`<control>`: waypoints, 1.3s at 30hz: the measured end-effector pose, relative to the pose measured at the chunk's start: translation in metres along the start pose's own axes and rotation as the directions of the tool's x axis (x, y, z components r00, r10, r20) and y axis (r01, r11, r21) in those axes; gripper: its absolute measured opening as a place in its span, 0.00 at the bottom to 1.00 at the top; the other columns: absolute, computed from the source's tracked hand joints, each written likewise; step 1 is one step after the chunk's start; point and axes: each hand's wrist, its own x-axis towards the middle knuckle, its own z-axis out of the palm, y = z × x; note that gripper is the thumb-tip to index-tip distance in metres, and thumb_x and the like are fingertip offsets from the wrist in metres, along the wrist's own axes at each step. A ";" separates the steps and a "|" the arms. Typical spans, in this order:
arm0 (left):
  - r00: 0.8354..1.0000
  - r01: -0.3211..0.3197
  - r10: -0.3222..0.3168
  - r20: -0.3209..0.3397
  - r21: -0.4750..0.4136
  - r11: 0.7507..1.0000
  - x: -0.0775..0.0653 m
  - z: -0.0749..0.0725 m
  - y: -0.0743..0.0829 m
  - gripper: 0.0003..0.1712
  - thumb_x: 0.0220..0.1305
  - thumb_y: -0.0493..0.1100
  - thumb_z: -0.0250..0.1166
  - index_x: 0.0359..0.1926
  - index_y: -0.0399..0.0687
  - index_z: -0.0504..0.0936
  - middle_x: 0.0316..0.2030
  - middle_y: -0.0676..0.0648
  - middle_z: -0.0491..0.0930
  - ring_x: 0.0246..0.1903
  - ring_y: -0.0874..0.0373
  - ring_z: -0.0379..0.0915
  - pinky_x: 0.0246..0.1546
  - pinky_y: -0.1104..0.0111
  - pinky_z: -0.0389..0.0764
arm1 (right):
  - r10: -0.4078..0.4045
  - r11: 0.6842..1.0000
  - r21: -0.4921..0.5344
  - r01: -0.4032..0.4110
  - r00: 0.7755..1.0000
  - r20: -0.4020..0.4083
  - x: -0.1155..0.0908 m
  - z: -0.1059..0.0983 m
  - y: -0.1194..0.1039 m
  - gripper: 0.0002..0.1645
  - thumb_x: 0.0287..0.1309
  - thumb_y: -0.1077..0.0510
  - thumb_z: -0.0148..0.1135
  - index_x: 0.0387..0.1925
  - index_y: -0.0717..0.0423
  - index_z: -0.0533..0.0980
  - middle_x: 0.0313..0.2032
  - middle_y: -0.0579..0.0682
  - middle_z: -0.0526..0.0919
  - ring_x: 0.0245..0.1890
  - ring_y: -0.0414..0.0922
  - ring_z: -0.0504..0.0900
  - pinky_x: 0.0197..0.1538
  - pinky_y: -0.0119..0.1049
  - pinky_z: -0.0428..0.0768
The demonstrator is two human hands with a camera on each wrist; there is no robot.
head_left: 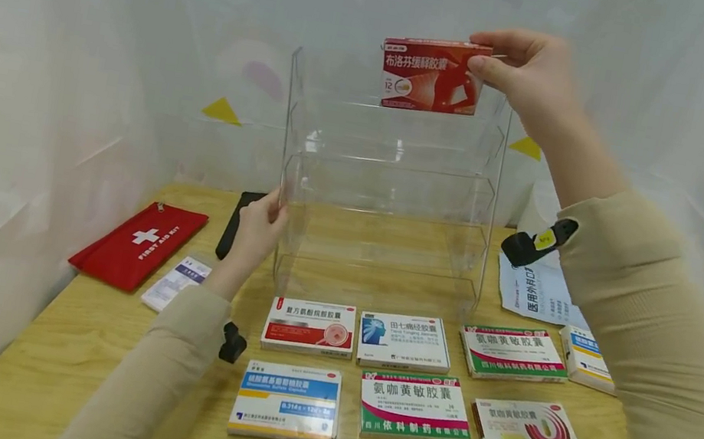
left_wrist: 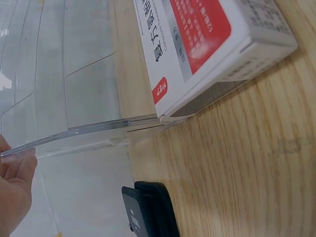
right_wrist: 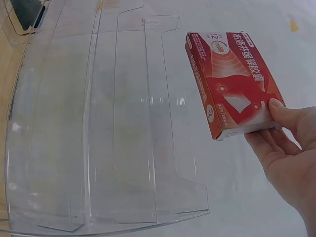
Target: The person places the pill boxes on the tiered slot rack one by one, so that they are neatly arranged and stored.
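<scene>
A red medicine box [head_left: 432, 76] is pinched at its right end between the thumb and fingers of my right hand [head_left: 530, 74]. The box is held near the top of a clear acrylic tiered rack [head_left: 392, 187]; in the right wrist view the red box [right_wrist: 234, 84] is apart from the rack's upper edge. Lower down, my left hand [head_left: 260, 227] grips the left side panel of the rack, and the left wrist view shows the fingers of that hand [left_wrist: 15, 187] around the panel's edge. Through the clear tiers I see the table and the wall covering.
Several medicine boxes lie before the rack, including a white-and-red box [head_left: 309, 325] and a blue-and-white box [head_left: 286, 403]. A red first aid pouch [head_left: 141, 242], a small white packet [head_left: 176, 283] and a black case [head_left: 239, 224] lie left. A mask packet [head_left: 539, 290] lies right.
</scene>
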 end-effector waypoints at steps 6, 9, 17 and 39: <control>1.000 -0.001 0.001 -0.009 0.003 1.000 -0.003 0.000 0.000 0.25 0.65 0.34 0.53 0.64 0.40 0.69 0.49 0.33 0.79 0.42 0.43 0.81 0.38 0.54 0.81 | -0.021 1.000 -0.003 0.021 1.000 -0.015 0.018 0.015 -0.004 0.22 0.60 0.54 0.58 0.57 0.51 0.76 0.55 0.51 0.77 0.50 0.42 0.72 0.60 0.31 0.71; 1.000 0.012 -0.012 -0.006 0.001 1.000 -0.006 -0.001 0.001 0.26 0.65 0.34 0.53 0.64 0.41 0.69 0.49 0.33 0.79 0.42 0.44 0.81 0.38 0.54 0.81 | -0.018 1.000 -0.004 0.018 1.000 -0.025 0.026 0.023 -0.004 0.22 0.60 0.55 0.59 0.56 0.52 0.76 0.55 0.51 0.77 0.50 0.42 0.73 0.60 0.31 0.71; 0.999 -0.041 0.041 -0.029 0.010 0.999 -0.005 -0.002 0.001 0.25 0.64 0.33 0.54 0.63 0.40 0.70 0.42 0.33 0.83 0.25 0.49 0.77 0.22 0.68 0.75 | 0.009 0.999 0.037 -0.007 0.997 -0.077 0.046 0.041 -0.004 0.21 0.59 0.56 0.59 0.55 0.52 0.77 0.51 0.49 0.77 0.49 0.41 0.73 0.59 0.30 0.71; 1.000 -0.009 0.009 -0.023 0.001 1.000 -0.015 0.001 0.001 0.26 0.66 0.34 0.54 0.65 0.38 0.67 0.45 0.34 0.82 0.30 0.49 0.79 0.28 0.66 0.77 | 0.061 0.991 0.127 -0.048 0.993 -0.102 0.070 0.074 0.020 0.18 0.59 0.63 0.58 0.52 0.57 0.78 0.51 0.51 0.79 0.50 0.41 0.77 0.56 0.29 0.74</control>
